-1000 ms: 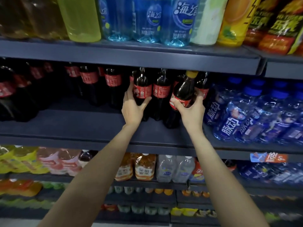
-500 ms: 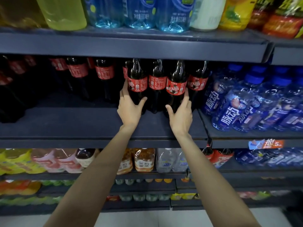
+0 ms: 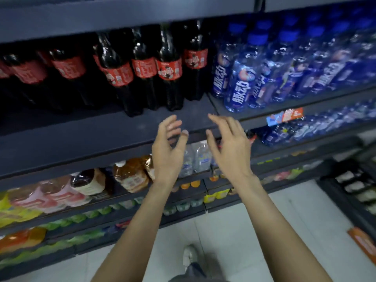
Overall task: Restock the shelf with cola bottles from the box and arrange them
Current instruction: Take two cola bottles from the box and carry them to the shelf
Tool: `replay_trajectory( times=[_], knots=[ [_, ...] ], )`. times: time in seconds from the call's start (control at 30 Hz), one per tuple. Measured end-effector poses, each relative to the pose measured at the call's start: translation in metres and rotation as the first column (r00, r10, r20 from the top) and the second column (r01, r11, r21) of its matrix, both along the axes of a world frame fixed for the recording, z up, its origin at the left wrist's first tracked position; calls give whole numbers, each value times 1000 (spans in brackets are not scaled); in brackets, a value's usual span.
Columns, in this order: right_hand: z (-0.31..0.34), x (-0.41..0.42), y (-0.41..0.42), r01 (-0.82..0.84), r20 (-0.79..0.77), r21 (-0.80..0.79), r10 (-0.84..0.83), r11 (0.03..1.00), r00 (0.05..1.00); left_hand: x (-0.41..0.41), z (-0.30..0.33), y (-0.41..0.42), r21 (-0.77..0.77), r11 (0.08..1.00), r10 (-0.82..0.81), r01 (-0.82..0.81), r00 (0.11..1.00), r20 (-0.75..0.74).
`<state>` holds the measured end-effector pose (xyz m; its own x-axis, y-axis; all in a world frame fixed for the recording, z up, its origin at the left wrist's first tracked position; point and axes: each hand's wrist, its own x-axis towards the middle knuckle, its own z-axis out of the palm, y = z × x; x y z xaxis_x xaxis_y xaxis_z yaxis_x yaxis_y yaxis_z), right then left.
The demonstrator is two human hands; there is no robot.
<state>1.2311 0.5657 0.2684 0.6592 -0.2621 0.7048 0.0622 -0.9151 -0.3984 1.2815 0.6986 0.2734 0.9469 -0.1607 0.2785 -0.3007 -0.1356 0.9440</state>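
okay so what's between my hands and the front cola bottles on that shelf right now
Only bare dark shelf. In the head view, the left hand and right hand hang open, holding nothing, with nothing between them and the cola bottles.

Empty hands (image 3: 203,147) hover below shelved cola bottles (image 3: 168,68).

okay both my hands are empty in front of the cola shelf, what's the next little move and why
Probably turn back to the box for more cola. The left hand and right hand hang open and hold nothing, the cola bottles stand upright, and the shelf has bare room left of them. The box is out of view.
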Motion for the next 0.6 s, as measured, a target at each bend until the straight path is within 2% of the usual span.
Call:
replay_trajectory(
  times=[0.17,0.23,0.3,0.37,0.43,0.5,0.6],
  knots=[
    [-35,-131,-38,106,52,126,-113,986,992,-97,-36,-31,-54,986,-142,156,969,202],
    [-60,-192,-52,167,-6,176,-168,970,986,-135,-60,-45,4,972,-231,235,952,198],
    [-84,-254,-65,262,-112,216,-243,940,964,-173,-85,-63,125,933,-354,338,924,147],
    [-108,-318,-77,381,-273,255,-312,888,910,-214,-110,-84,313,846,-473,431,878,68],
    [-131,-379,-90,496,-446,269,-350,826,824,-256,-132,-109,455,717,-557,529,826,-83],
    [-149,-437,-102,587,-584,281,-350,759,732,-298,-156,-135,512,572,-634,641,742,-220],
    [-169,-519,-120,723,-717,327,-338,609,609,-361,-184,-178,526,348,-688,776,592,-420]
  ],
)
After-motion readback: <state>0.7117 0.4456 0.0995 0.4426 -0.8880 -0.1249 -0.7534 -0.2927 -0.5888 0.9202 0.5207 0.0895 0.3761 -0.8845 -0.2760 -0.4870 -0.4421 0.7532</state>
